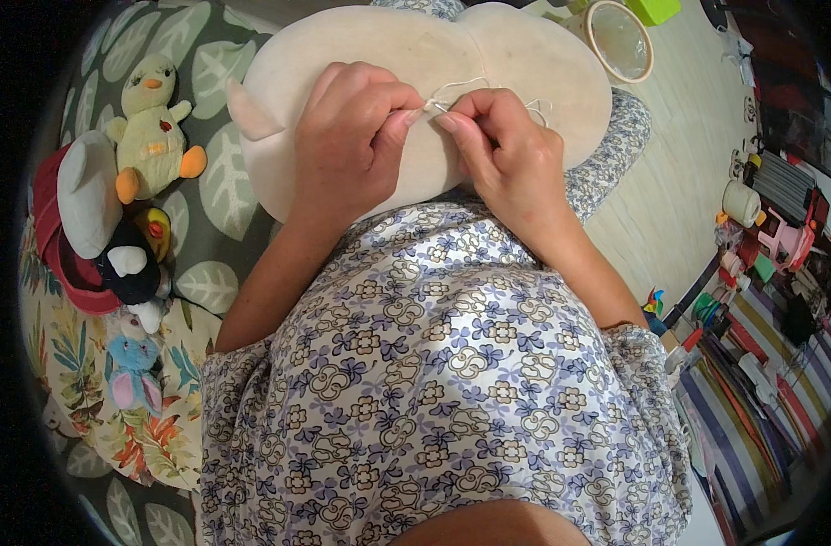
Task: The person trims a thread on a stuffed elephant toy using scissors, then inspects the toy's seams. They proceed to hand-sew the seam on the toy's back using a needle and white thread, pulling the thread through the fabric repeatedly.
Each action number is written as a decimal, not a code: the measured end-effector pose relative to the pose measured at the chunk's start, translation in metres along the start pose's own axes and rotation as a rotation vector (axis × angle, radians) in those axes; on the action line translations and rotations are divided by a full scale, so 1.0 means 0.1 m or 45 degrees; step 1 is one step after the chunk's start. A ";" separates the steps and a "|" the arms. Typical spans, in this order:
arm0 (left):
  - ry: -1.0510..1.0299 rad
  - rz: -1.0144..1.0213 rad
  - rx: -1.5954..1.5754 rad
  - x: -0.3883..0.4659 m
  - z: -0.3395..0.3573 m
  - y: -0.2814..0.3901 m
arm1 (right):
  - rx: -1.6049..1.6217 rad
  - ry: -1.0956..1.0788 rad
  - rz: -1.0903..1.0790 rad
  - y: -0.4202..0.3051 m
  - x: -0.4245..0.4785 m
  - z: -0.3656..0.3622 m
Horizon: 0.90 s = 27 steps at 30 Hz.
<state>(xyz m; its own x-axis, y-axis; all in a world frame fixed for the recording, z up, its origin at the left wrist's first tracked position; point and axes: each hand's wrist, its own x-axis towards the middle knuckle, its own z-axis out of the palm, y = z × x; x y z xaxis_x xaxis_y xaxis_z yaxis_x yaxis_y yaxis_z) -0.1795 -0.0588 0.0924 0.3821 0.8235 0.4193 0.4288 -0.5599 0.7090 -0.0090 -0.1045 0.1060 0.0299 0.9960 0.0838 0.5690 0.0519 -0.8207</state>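
Observation:
A large cream plush cushion (388, 41) rests across my lap, with a small pointed flap (250, 112) sticking out on its left. Above it, my left hand (353, 130) pinches a small bit of white yarn (429, 104) between thumb and forefinger. My right hand (514, 140) grips a thin metal tool (441, 107), a needle or a slim crochet hook, whose tip meets the yarn by the left fingertips. A loose strand (460, 83) loops over the right fingers, and more yarn (542, 109) trails behind that hand onto the cushion.
On the leaf-patterned sofa cover (217, 177) to my left lie a yellow duck plush (153, 147), a white plush (91, 198) and a blue plush (134, 358). A round-rimmed bin (620, 41) stands on the floor at front right. Cluttered household items (763, 218) line the right side.

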 end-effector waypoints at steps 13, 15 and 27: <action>0.036 -0.010 -0.075 -0.04 0.00 -0.04 | 0.051 -0.181 0.146 -0.15 -0.01 -0.18; 0.041 -0.020 -0.084 -0.03 0.00 -0.03 | -0.003 -0.218 0.155 -0.16 -0.02 -0.21; 0.031 -0.001 -0.069 -0.02 -0.02 -0.01 | 0.020 -0.193 0.094 -0.22 0.13 -0.07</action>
<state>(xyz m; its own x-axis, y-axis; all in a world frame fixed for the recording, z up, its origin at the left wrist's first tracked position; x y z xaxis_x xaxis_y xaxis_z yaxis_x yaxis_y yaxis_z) -0.1823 -0.0600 0.0915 0.3618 0.8262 0.4319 0.3837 -0.5542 0.7387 -0.0153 -0.0932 0.1293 -0.0541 0.9966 -0.0621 0.5570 -0.0215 -0.8302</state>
